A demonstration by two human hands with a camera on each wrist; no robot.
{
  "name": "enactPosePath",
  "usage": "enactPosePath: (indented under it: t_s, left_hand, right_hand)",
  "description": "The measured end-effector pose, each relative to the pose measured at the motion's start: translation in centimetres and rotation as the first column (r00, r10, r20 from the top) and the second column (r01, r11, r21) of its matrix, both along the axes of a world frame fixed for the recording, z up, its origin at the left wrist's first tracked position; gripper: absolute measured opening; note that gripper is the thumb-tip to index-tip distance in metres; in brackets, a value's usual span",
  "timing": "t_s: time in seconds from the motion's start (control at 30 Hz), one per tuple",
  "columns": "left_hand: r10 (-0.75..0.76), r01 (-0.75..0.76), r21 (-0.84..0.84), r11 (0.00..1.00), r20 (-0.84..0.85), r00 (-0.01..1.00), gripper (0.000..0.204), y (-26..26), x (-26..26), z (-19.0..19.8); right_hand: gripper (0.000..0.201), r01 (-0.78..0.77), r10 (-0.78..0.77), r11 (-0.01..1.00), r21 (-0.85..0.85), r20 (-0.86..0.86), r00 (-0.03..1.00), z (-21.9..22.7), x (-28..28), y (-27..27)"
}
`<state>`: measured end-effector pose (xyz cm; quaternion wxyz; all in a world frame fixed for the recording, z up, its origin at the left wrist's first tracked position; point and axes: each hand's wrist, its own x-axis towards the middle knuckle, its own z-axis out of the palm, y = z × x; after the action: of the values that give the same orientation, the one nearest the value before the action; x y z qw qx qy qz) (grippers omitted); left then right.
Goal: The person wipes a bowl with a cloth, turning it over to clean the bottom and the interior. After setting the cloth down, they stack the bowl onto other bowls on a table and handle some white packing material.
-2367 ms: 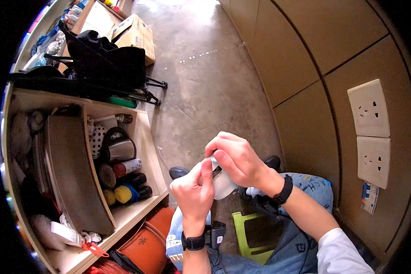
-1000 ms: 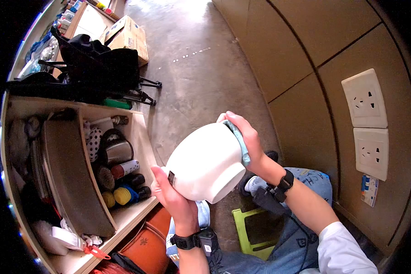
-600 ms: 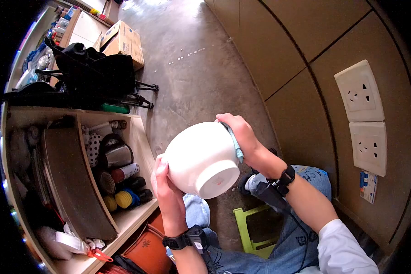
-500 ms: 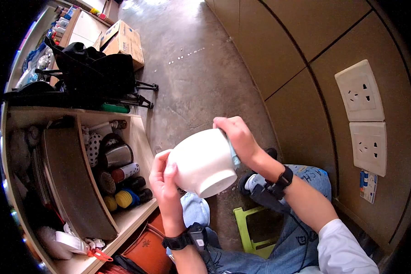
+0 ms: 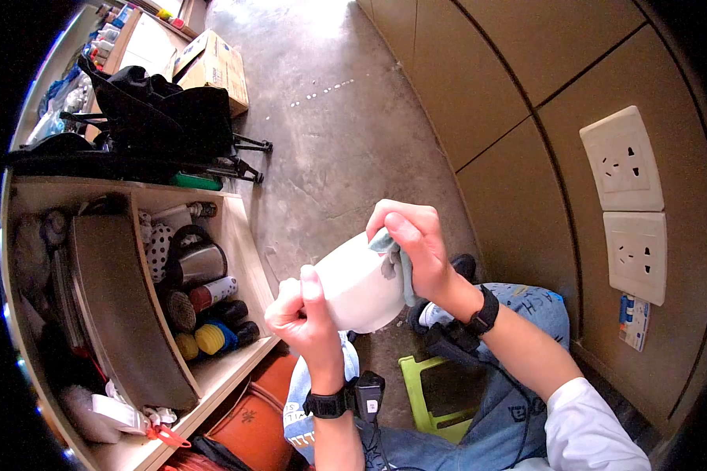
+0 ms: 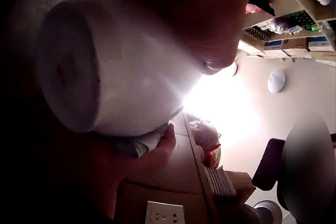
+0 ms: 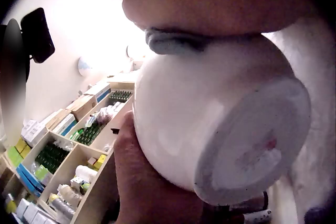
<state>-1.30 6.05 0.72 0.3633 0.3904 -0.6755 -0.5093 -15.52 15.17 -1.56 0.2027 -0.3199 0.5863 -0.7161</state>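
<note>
The white bowl (image 5: 353, 290) is held tilted in the air, with the floor (image 5: 346, 173) below it. At the bowl's left side, the left hand (image 5: 310, 318) grips its wall between thumb and curled fingers; at its right side, the right hand (image 5: 418, 250) pinches a blue-green cloth (image 5: 408, 281) against it. The step seems to be wiping. To do it well, the left grip should stay firm — the smooth surface may slip — while the cloth presses evenly, part by part.

We see two white sockets (image 5: 622, 158) on brown panelling (image 5: 491, 71), a lime-green stool (image 5: 415, 392) on the grey floor (image 5: 346, 173), a kettle (image 5: 203, 265) inside the wooden shelf (image 5: 247, 235), and a cardboard box (image 5: 221, 72).
</note>
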Motion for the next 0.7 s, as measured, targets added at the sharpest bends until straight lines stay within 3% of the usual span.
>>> enactPosePath:
  t_s: [0.17, 0.23, 0.27, 0.3, 0.33, 0.37, 0.4, 0.43, 0.47, 0.5, 0.53, 0.57, 0.6, 0.63, 0.67, 0.7]
  left_hand:
    - [0.021, -0.019, 0.028, 0.999, -0.089, 0.996, 0.049, -0.7, 0.2, 0.3]
    - [0.087, -0.054, 0.181, 0.982, -0.183, 0.979, 0.051, -1.0, 0.3, 0.7]
    - [0.07, -0.012, 0.233, 0.972, -0.242, 0.968, 0.052, -1.3, 0.2, 1.2]
    - [0.07, -0.012, 0.232, 0.973, -0.243, 0.968, 0.052, -1.6, 0.3, 1.2]
    - [0.052, 0.049, 0.304, 0.951, -0.315, 0.948, 0.049, -2.0, 0.6, 1.0]
    - [0.041, 0.114, 0.37, 0.922, -0.387, 0.921, 0.046, -2.5, 1.0, 0.8]
    - [-0.013, 0.218, 0.42, 0.881, -0.439, 0.898, 0.037, -3.0, 1.6, 1.0]
    - [-0.015, 0.219, 0.419, 0.881, -0.439, 0.898, 0.037, -3.0, 1.7, 1.1]
    - [0.114, 0.153, 0.558, 0.815, -0.415, 0.903, 0.031, -3.0, 1.6, 1.4]
    - [0.237, 0.091, 0.685, 0.723, -0.37, 0.898, 0.027, -2.9, 1.5, 1.7]
    - [0.118, 0.177, 0.657, 0.733, -0.379, 0.918, 0.028, -3.0, 1.8, 1.9]
    - [0.116, 0.178, 0.658, 0.732, -0.377, 0.919, 0.028, -2.5, 1.3, 2.0]
    - [0.232, -0.022, 0.66, 0.751, -0.232, 0.945, 0.032, -1.6, -0.8, 3.3]
    - [0.351, -0.22, 0.63, 0.745, -0.088, 0.932, 0.038, -1.0, -1.9, 3.9]
    - [0.281, -0.101, 0.693, 0.714, -0.151, 0.948, 0.033, -1.6, -1.2, 3.3]
    - [0.281, -0.102, 0.693, 0.713, -0.149, 0.948, 0.033, -2.3, -0.1, 1.8]
  right_hand:
    - [0.046, 0.034, -0.017, 0.993, -0.115, 0.151, 0.988, -0.5, 0.6, 0.2]
    - [0.048, 0.022, 0.004, 0.992, -0.12, 0.208, 0.978, -1.0, 0.1, 0.1]
    - [0.047, 0.025, 0.115, 0.957, -0.29, 0.456, 0.882, -1.4, -0.2, -0.2]
    - [0.047, 0.077, 0.258, 0.893, -0.443, 0.645, 0.719, -1.6, -0.7, -0.4]
    - [0.046, 0.059, 0.39, 0.834, -0.549, 0.661, 0.641, -1.7, -1.8, -0.1]
    - [0.046, 0.059, 0.391, 0.833, -0.551, 0.661, 0.641, -1.7, -2.5, 0.0]
    - [0.046, 0.149, 0.394, 0.814, -0.562, 0.721, 0.569, -1.6, -3.0, 0.0]
    - [0.046, 0.239, 0.4, 0.792, -0.562, 0.773, 0.492, -1.5, -3.4, 0.1]
    - [0.046, 0.274, 0.389, 0.794, -0.543, 0.8, 0.457, -1.9, -3.7, 0.2]
    - [0.046, 0.276, 0.389, 0.793, -0.543, 0.8, 0.457, -1.7, -3.7, 0.1]
    - [0.046, 0.267, 0.274, 0.858, -0.44, 0.83, 0.486, -1.3, -3.6, 0.0]
    - [0.045, 0.261, 0.157, 0.908, -0.328, 0.843, 0.514, -1.1, -3.5, -0.1]
    - [0.044, 0.176, 0.146, 0.935, -0.309, 0.785, 0.601, -1.6, -3.4, -0.3]
    - [0.044, 0.178, 0.144, 0.935, -0.307, 0.786, 0.601, -1.4, -2.9, -0.6]
    - [0.043, 0.118, 0.121, 0.957, -0.266, 0.73, 0.672, -1.0, -2.1, -1.1]
    - [0.043, 0.06, 0.104, 0.974, -0.218, 0.666, 0.739, -0.8, -1.4, -1.2]
